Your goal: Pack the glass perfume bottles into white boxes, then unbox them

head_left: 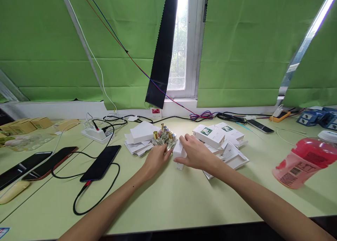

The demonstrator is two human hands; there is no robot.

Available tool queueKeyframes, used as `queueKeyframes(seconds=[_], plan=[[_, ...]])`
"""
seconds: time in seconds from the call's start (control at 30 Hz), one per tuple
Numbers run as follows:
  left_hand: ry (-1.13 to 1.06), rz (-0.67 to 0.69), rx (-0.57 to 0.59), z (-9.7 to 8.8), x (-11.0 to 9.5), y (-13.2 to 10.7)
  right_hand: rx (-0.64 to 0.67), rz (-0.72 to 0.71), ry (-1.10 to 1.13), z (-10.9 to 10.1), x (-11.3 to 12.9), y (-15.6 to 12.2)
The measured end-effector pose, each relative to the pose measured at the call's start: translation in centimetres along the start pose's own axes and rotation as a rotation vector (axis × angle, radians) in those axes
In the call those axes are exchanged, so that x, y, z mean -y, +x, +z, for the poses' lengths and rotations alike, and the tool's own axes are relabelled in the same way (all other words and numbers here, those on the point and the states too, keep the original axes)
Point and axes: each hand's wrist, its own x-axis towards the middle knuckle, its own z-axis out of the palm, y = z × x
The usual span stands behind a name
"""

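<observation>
My right hand (196,152) grips a small white box (179,152) that stands upright on the table, thumb on the near side and fingers over the top. Just left of the box, my left hand (156,159) rests with curled fingers at a cluster of small clear glass bottles (164,135) with gold and silver caps. Whatever those fingers may hold is hidden. White flattened cartons (140,134) are stacked beyond the left hand. Right of the right hand lies a loose pile of white boxes (210,134), some printed with a green-and-white flower picture.
Phones (101,162) and charging cables lie at left, near a white power strip (97,134). Yellow boxes (26,125) sit at the far left. A pink drink bottle (302,163) leans at right. Behind are another phone (260,126), an orange-edged meter (280,116) and blue boxes (312,117).
</observation>
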Motion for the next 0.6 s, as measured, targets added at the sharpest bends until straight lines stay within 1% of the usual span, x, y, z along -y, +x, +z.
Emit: queueKeyframes(seconds=[0.07,0.13,0.17,0.2,0.23,0.3,0.33,0.4,0.5,0.6], plan=[[-0.022,0.0,-0.007,-0.7,-0.4,0.1,-0.02,-0.025,0.077,0.3,0.2,-0.3],[-0.066,-0.023,-0.029,-1.9,-1.1,0.0,-0.037,-0.04,0.172,0.6,0.5,-0.6],[-0.1,-0.052,-0.04,-2.5,-1.6,-0.1,-0.044,-0.041,0.218,0.9,0.7,-0.7],[-0.207,-0.127,-0.045,-3.2,-2.1,-0.3,-0.05,-0.038,0.262,1.1,1.0,-0.7],[-0.285,-0.186,-0.027,-3.9,-2.5,-0.6,-0.057,-0.031,0.305,1.4,1.3,-0.7],[-0.341,-0.232,0.097,-5.1,-3.3,-1.1,-0.079,-0.015,0.401,2.0,2.1,-0.6],[-0.334,-0.235,0.168,-5.6,-3.6,-1.4,-0.094,-0.004,0.449,2.2,2.6,-0.6],[-0.276,-0.214,0.251,-6.2,-3.9,-1.9,-0.113,0.018,0.534,2.7,3.4,-0.6],[-0.207,-0.198,0.282,-6.7,-3.5,-2.6,-0.096,0.017,0.598,3.4,4.3,-0.9],[-0.249,-0.25,0.301,-7.0,-2.5,-3.0,-0.048,-0.01,0.594,4.4,4.6,-1.2]])
